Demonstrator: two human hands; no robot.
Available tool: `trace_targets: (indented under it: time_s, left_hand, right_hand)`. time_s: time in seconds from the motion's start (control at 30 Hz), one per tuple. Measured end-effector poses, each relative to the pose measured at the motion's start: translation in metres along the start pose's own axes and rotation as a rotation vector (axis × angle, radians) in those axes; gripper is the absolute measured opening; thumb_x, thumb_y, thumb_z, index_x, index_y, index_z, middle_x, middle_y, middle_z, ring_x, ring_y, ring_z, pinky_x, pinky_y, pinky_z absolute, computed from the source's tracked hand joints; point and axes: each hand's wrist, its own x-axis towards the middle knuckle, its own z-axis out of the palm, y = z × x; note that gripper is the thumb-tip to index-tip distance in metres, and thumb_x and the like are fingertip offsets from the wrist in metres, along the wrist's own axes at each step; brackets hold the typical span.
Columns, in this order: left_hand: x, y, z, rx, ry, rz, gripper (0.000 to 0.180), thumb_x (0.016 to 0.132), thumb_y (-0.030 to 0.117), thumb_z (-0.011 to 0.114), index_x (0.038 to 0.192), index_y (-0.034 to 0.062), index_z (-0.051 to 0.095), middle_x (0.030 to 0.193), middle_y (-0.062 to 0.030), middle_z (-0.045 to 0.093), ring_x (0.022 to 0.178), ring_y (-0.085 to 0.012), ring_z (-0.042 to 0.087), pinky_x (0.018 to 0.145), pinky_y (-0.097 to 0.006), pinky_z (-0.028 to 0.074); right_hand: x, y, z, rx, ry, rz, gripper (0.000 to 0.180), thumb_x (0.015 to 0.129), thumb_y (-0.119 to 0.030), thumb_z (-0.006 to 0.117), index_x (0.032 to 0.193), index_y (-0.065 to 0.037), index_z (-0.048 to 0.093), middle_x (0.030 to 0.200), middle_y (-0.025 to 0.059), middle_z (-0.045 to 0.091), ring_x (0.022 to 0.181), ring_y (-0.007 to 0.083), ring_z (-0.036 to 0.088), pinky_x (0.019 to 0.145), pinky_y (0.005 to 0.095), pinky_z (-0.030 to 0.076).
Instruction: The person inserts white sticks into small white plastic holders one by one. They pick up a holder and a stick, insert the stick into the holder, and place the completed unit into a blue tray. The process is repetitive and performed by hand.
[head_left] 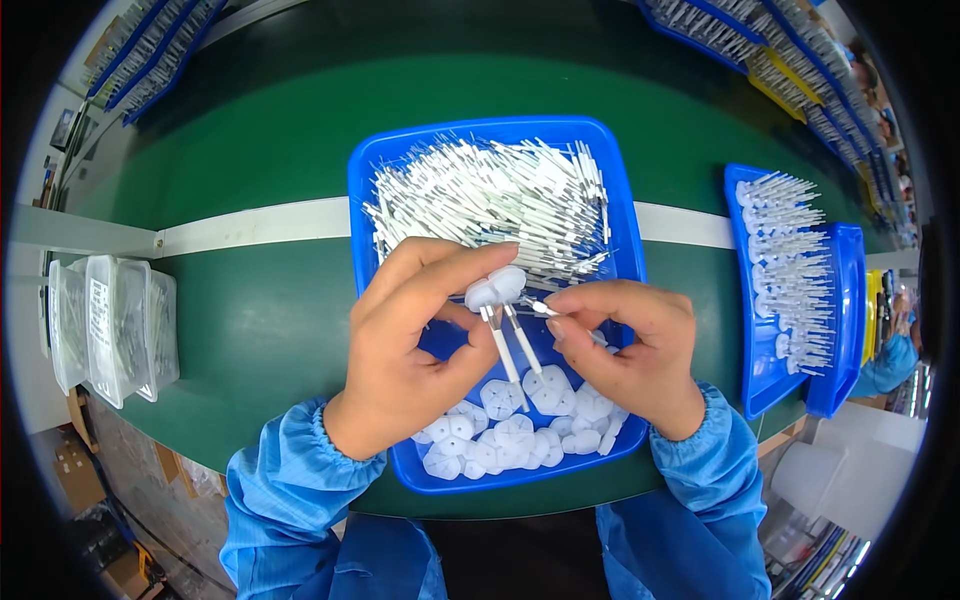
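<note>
Both hands are up over the middle of the blue tray [372, 175], which sits on the green bench [260, 130]. The left hand [405, 345] is pinching 2 white round caps [496, 287] between thumb and fingers, each with a thin white stick hanging down from it. The right hand [632, 345] has its fingertips pressed together on another small white stick [535, 307], tip pointing at the caps and just beside them. In the tray, there's a big heap of loose sticks [495, 200] at the far end and a pile of flat white caps [520, 425] at the near end. Off to the right, another blue tray [752, 330] holds finished ones in rows. Clear plastic boxes [110, 325] sit on the left.
</note>
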Motion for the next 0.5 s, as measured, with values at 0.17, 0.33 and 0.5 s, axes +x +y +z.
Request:
trace_targets:
  time_s: [0.17, 0.33, 0.5]
  left_hand:
    - [0.003, 0.002, -0.002, 0.066, -0.015, 0.045, 0.058, 0.084, -0.019, 0.072, 0.138, 0.0029, 0.077, 0.120, -0.0118, 0.066, 0.103, -0.0189, 0.072, 0.077, -0.027, 0.066]
    - [0.001, 0.004, -0.004, 0.105, -0.043, 0.026, 0.049, 0.087, -0.017, 0.072, 0.131, 0.0005, 0.079, 0.127, -0.0146, 0.070, 0.108, -0.0199, 0.074, 0.080, -0.028, 0.065]
    - [0.003, 0.002, -0.002, 0.142, -0.076, 0.046, 0.050, 0.087, -0.017, 0.071, 0.133, 0.0020, 0.079, 0.123, -0.0172, 0.079, 0.099, -0.0188, 0.075, 0.078, -0.030, 0.063]
  right_hand:
    - [-0.005, -0.001, 0.000, 0.015, 0.001, 0.082, 0.020, 0.088, -0.002, 0.089, 0.108, -0.002, 0.083, 0.077, 0.0075, 0.078, 0.062, 0.0135, 0.073, 0.058, 0.0280, 0.056]
    - [-0.007, -0.003, 0.012, 0.039, 0.060, 0.112, 0.020, 0.092, -0.004, 0.089, 0.111, -0.002, 0.083, 0.074, 0.0063, 0.077, 0.060, 0.0125, 0.072, 0.057, 0.0269, 0.054]
    - [-0.004, -0.007, 0.009, 0.028, -0.035, 0.184, 0.013, 0.096, -0.007, 0.087, 0.106, -0.002, 0.081, 0.068, 0.0054, 0.074, 0.059, 0.0111, 0.073, 0.055, 0.0260, 0.052]
